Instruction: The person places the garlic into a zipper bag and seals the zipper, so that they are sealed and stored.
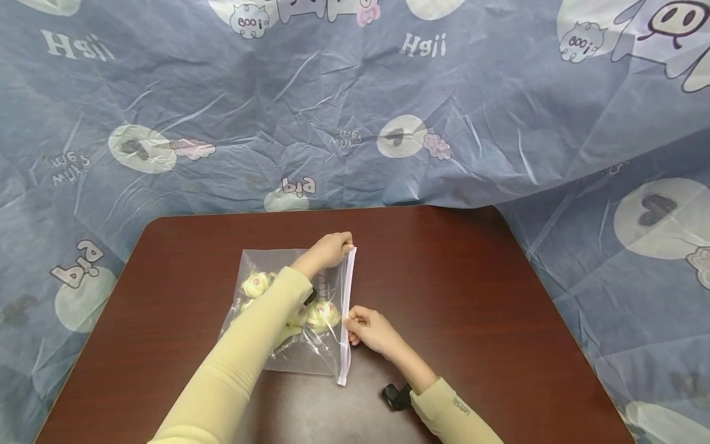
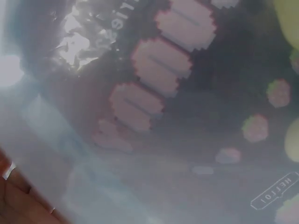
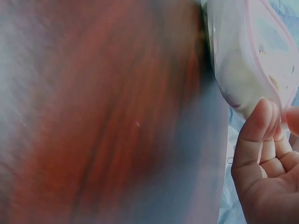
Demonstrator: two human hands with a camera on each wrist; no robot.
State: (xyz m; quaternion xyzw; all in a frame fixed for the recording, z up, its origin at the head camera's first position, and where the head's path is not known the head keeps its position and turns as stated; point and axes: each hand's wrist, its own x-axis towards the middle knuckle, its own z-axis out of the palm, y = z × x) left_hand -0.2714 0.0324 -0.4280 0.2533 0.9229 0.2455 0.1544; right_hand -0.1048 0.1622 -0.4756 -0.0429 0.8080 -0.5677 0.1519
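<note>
A clear zip bag point(image 1: 299, 362) lies flat on the table, its pale pinkish zip strip point(image 1: 349, 283) running along the right side. Inside are several round, pale yellow bundles point(image 1: 323, 316) with pink marks; their exact kind is unclear. At the far end of the strip, my left hand point(image 1: 327, 250) pinches the bag's corner, its forearm crossing above the bag. Nearer to me, my right hand point(image 1: 373, 331) pinches the strip around its middle. Thumb and fingers point(image 3: 254, 126) meet on the bag's edge in the right wrist view. The left wrist view shows printed pink shapes point(image 2: 161, 67) on the plastic.
The dark reddish-brown table point(image 1: 455, 277) has rounded far corners. Behind it and along both sides hangs a blue printed sheet point(image 1: 333, 92). A black wrist camera point(image 1: 396, 397) sits below my right wrist.
</note>
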